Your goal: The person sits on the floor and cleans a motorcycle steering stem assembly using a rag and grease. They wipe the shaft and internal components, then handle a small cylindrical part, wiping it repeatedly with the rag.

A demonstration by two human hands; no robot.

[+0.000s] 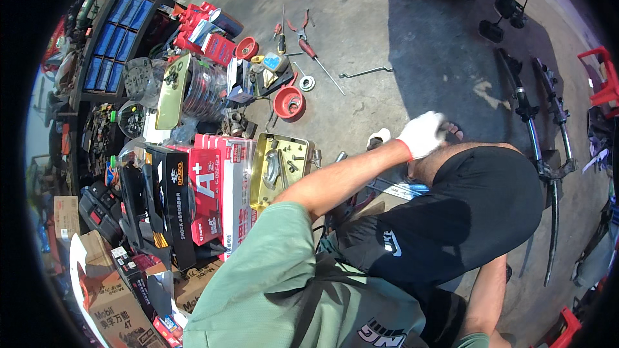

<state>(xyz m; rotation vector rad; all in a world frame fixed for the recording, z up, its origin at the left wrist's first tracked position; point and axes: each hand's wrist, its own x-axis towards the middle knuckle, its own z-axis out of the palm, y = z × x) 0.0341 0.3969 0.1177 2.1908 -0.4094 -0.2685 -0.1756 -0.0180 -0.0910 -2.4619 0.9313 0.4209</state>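
My left hand [421, 134], in a white work glove with a red cuff, reaches across in front of my bent knee. It is beside a bare foot [453, 130], whose toes show past the glove. The glove's fingers are curled and partly turned away, so any grip is hidden. My right hand is out of sight behind my leg; only the forearm shows. On the near side of the left forearm, metal tools [396, 188] lie partly under my leg. A gold-coloured metal tray [257, 193] holds several bolts and a curved metal part [272, 169].
Pliers [302, 33], a red-handled screwdriver [319, 65] and an offset ring wrench [366, 73] lie on the concrete floor. Near them stands a red cup [290, 104]. Stacked boxes [205, 193] line the left. Motorcycle fork legs [529, 125] lie right, near a red plastic stool [599, 99].
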